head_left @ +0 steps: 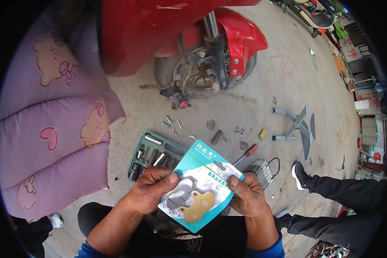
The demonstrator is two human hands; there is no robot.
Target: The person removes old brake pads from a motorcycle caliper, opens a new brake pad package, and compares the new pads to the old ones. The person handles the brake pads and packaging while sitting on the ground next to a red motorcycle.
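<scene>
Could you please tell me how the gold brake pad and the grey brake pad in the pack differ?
Colour: the gold brake pad looks bright, the grey brake pad dull. Place: the gold brake pad lies lower and further right in the picture than the grey brake pad. Both share one pack, held by the left hand and right hand.

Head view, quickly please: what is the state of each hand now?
Left hand: closed, pinching the left edge of a teal blister pack.
Right hand: closed, pinching the same one at its right edge.
</scene>
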